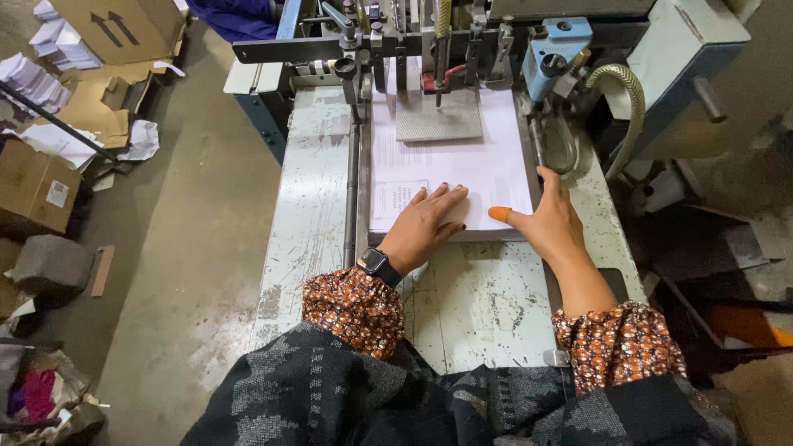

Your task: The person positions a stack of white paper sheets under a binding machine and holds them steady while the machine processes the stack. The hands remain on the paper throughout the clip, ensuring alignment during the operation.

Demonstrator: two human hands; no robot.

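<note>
A stack of white printed sheets (462, 165) lies on the worn pale-green metal table (314, 206) of a paper machine. My left hand (425, 221) rests flat on the stack's near left corner, fingers spread; a dark watch (376, 264) is on that wrist. My right hand (545, 219) presses against the stack's near right edge, its thumb wearing an orange rubber tip (498, 214) that lies on the top sheet. A grey perforated metal plate (438, 116) sits on the far part of the stack under the machine head.
The machine head (462, 41) with levers, a blue part (553, 45) and a ribbed hose (628, 91) stands at the far end. Cardboard boxes (37, 186) and loose paper (49, 132) lie on the concrete floor to the left. Dark clutter fills the right side.
</note>
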